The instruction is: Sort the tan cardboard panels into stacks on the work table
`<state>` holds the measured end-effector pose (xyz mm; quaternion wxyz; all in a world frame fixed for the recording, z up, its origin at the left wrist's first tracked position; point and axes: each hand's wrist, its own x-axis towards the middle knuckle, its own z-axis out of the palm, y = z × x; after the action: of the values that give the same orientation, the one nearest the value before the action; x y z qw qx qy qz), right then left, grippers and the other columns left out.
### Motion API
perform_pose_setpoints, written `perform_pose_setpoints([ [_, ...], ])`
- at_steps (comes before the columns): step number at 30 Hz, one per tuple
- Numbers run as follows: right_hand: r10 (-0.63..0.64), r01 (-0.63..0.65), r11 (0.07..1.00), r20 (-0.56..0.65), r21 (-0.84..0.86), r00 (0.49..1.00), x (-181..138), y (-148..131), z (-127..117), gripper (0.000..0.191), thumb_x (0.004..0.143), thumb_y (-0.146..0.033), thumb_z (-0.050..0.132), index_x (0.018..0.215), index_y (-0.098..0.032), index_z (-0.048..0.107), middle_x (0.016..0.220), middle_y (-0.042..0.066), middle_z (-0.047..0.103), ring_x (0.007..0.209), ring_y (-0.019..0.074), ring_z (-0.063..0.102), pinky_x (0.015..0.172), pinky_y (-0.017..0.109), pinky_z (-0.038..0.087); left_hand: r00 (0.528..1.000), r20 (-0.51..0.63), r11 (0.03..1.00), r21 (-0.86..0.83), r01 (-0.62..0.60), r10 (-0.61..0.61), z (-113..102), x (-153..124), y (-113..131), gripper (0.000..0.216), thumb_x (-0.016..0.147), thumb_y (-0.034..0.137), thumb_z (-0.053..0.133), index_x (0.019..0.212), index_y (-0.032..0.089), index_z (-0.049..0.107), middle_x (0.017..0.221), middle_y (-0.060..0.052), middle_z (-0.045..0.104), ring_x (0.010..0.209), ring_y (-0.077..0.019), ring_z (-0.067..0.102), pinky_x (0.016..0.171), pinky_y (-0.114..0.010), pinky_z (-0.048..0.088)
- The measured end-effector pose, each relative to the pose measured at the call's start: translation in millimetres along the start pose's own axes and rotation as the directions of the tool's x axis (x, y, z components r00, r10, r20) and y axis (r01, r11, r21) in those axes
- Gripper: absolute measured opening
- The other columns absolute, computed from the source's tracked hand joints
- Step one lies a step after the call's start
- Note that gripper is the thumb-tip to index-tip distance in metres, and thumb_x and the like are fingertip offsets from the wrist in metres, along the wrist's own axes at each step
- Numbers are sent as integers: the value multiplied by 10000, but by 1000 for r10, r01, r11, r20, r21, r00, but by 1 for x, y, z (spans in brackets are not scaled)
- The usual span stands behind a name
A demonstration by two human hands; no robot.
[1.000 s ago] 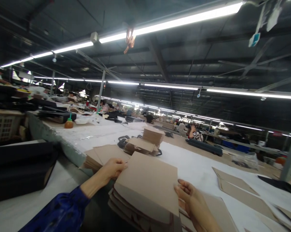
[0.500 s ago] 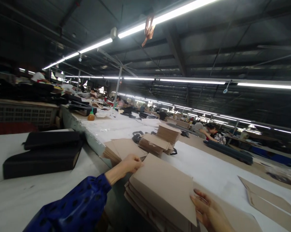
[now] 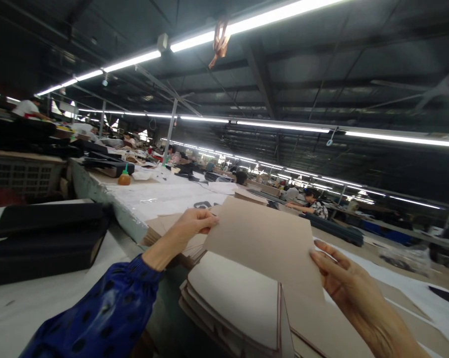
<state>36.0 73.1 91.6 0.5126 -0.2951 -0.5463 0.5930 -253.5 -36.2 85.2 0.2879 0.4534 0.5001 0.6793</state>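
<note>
Head view, one moment.

- Left hand [image 3: 192,226]: closed in a pinch on the far left corner of the sheet [image 3: 261,243], thumb on top and fingers curled under. The grip looks firm.
- Right hand [image 3: 343,283]: fingers stretched and spread, palm turned up and toward us, tips at the sheet's right edge. It is a light hold, more a prop than a clamp. We cannot tell how much of any finger lies behind the sheet.
- The sheet is a flat tan card, lifted clear and tilted, spanning the gap between both hands. It hangs over the stack [image 3: 235,298] and touches nothing but the hands.
- The stack is made of like cards, fanned a little at its left side. It sits on the table [image 3: 358,258] close to its near edge.
- A second pile [image 3: 160,228] lies just behind the left hand.
- Black cases [image 3: 45,238] lie on the next table to the left, well apart, with an orange bottle [image 3: 124,178] farther back.
- A person [image 3: 315,206] sits across the hall, their hands nowhere near ours.

Risks, as we judge them:
1. The right side is the weak point. With the fingers so open, a quick swing could pull the edge free, and the sheet would pivot on the left pinch and drop.
2. A one-corner pinch on thin card may crease or bend that corner if the right hand lets go.
3. The stack is already fanned near the table edge. A brush from the sheet or the blue sleeve [image 3: 108,308] could push cards off into the gap.
</note>
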Motion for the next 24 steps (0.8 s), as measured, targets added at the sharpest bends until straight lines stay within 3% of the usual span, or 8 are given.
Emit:
perform_pose_setpoints([
  [7,-18,18,1000,21,18,1000,-5,-7,9,506,532,-222,833,971,-206,581,773,7,688,724,177,679,623,259,585,1000,-14,1000,11,-6,6,-4,-3,2,302,560,398,737,620,130,612,636,-15,636,632,-131,561,653,-272,439],
  [18,99,-101,990,30,94,995,-17,10,14,578,495,-187,853,998,-210,569,866,35,700,738,187,694,644,262,589,999,-29,1000,8,23,-23,-7,-4,-9,308,545,403,740,597,135,598,603,15,605,593,-98,524,624,-238,404],
  [24,87,-89,994,36,56,996,-16,7,16,534,517,-196,844,973,-203,567,753,-13,662,699,165,678,614,250,575,998,-54,999,2,43,-43,-10,-6,-11,327,517,412,761,595,135,607,617,13,611,610,-102,525,627,-235,399],
])
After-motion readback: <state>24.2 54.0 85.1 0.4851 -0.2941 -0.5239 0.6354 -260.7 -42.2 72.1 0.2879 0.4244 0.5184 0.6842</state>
